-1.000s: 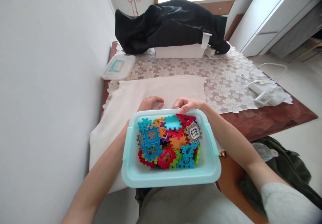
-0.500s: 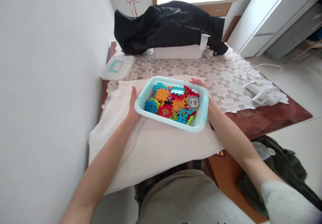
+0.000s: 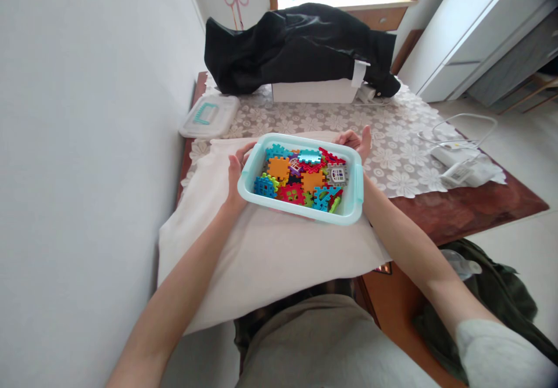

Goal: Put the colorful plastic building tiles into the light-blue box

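A light blue plastic bin (image 3: 300,213) full of colourful interlocking building pieces (image 3: 313,181) is between my two hands over a white cloth (image 3: 279,248). My left hand (image 3: 238,179) holds the bin's left end, its thumb up outside the wall and its fingers partly hidden behind the rim. At the far right corner, my right hand (image 3: 357,143) supports the bin with its fingers curled and its thumb raised off the rim. The bin hides its palm. Orange, red, blue, purple, green and grey pieces show inside.
A clear lid (image 3: 210,118) with a turquoise handle lies at the back left by the wall. Black fabric (image 3: 300,48) covers a white box (image 3: 314,92) at the back. A white device with a cable (image 3: 462,161) sits on the lace tablecloth (image 3: 401,155) to the right.
The bin has turned slightly, its right end now a little farther back. My right hand's thumb has lifted into view, and more of my left hand's fingers show. The whole view shifted slightly.
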`<state>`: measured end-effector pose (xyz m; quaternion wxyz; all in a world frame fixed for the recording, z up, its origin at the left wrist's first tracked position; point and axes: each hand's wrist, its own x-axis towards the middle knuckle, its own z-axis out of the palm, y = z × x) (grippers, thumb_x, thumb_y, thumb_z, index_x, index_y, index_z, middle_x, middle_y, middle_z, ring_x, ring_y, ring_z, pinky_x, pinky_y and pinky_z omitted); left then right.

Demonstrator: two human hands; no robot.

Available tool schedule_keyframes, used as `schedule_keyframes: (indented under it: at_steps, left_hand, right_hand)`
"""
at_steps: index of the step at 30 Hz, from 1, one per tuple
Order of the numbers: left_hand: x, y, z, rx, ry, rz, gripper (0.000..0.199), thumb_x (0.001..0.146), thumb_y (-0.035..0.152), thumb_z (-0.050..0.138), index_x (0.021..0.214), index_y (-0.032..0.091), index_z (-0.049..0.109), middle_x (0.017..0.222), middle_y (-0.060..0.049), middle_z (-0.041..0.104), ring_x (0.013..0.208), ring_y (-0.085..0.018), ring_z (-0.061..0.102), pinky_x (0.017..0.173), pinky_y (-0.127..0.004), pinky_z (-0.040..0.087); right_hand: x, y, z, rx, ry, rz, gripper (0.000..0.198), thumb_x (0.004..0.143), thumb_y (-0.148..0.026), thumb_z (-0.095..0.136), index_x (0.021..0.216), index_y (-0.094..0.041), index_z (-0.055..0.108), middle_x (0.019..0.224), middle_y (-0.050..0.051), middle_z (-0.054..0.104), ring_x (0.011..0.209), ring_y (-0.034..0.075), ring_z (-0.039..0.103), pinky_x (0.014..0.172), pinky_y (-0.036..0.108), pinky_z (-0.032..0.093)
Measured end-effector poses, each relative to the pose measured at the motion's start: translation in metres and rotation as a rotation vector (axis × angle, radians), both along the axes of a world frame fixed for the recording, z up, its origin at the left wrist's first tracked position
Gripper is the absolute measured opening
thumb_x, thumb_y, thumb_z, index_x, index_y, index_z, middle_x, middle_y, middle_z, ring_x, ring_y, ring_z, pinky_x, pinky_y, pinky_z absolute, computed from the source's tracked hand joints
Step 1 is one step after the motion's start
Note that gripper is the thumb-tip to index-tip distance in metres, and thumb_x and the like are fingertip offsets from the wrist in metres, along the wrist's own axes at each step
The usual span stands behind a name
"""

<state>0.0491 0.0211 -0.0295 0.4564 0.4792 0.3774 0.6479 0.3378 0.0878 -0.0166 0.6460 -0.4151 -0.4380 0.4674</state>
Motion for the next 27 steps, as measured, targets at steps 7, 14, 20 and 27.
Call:
schedule_keyframes:
  at_steps: [7, 14, 20, 27]
  left_hand:
    - [-0.004, 0.009, -0.005, -0.039, -0.043, 0.066, 0.078, 0.099, 0.096, 0.05, 0.127, 0.026, 0.072, 0.132, -0.009, 0.082, 0.14, -0.034, 0.072, 0.12, -0.048, 0.061]
    - [-0.015, 0.015, -0.003, -0.065, -0.1, 0.068, 0.071, 0.108, 0.085, 0.046, 0.126, 0.023, 0.074, 0.129, -0.007, 0.084, 0.13, -0.034, 0.073, 0.122, -0.052, 0.057]
    - [-0.019, 0.016, -0.006, 0.018, -0.175, 0.107, 0.067, 0.099, 0.085, 0.065, 0.117, 0.023, 0.084, 0.123, -0.009, 0.086, 0.119, -0.032, 0.077, 0.109, -0.044, 0.061]
    - [-0.014, 0.012, -0.007, 0.079, -0.185, 0.19, 0.064, 0.098, 0.084, 0.067, 0.111, 0.024, 0.082, 0.117, -0.008, 0.083, 0.116, -0.029, 0.077, 0.105, -0.041, 0.061]
  right_hand:
    - [-0.003, 0.001, -0.011, 0.128, -0.312, -0.266, 0.088, 0.085, -0.111, 0.001, 0.054, -0.03, 0.016, 0.056, -0.001, 0.025, 0.053, 0.018, 0.033, 0.052, 0.036, 0.036]
    - [-0.012, -0.003, -0.013, 0.079, -0.088, -0.276, 0.083, 0.1, -0.099, 0.028, 0.055, -0.029, 0.025, 0.053, -0.001, 0.032, 0.051, 0.016, 0.039, 0.053, 0.033, 0.041]
    - [-0.019, -0.004, -0.015, 0.0, 0.07, -0.298, 0.082, 0.098, -0.098, 0.048, 0.058, -0.028, 0.035, 0.051, -0.004, 0.041, 0.048, 0.014, 0.044, 0.05, 0.03, 0.042]
    - [-0.019, 0.003, -0.025, -0.107, 0.259, -0.068, 0.085, 0.086, -0.103, 0.061, 0.059, -0.03, 0.03, 0.049, -0.007, 0.033, 0.043, 0.013, 0.033, 0.042, 0.032, 0.037]
